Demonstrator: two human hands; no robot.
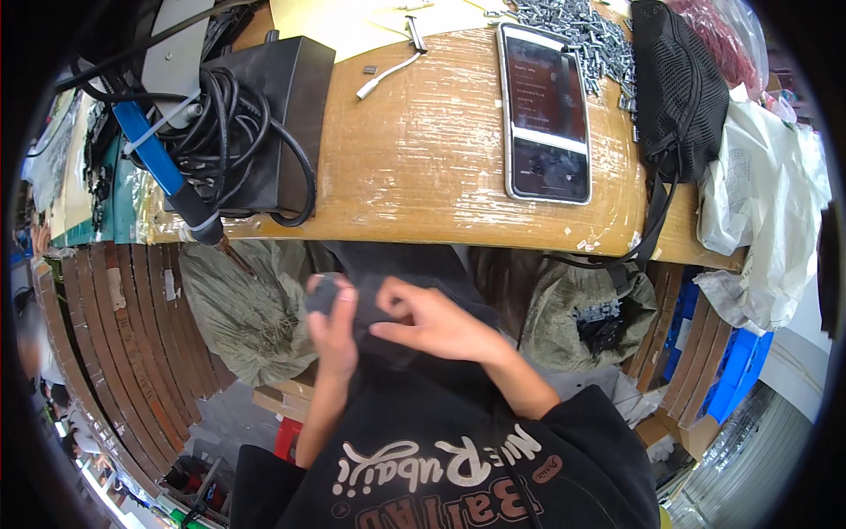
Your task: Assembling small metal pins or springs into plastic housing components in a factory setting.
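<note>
My left hand [333,328] is raised over my lap, just in front of the table edge. Its fingers and thumb are closed round a small dark grey piece [324,294], too blurred to name more closely. My right hand [436,324] hovers close by on the right, apart from the left. Its thumb points left and the index finger is bent, with a gap between them and nothing visible there. Dark clothing lies behind both hands.
A phone [548,115] lies on the tape-covered table [414,167], near a heap of small metal parts [577,31]. At left stands a black box [304,115] with coiled cable and a blue-handled tool [150,145], tip over the edge. Sacks [251,309] hang below; a black mesh pouch [677,97] sits right.
</note>
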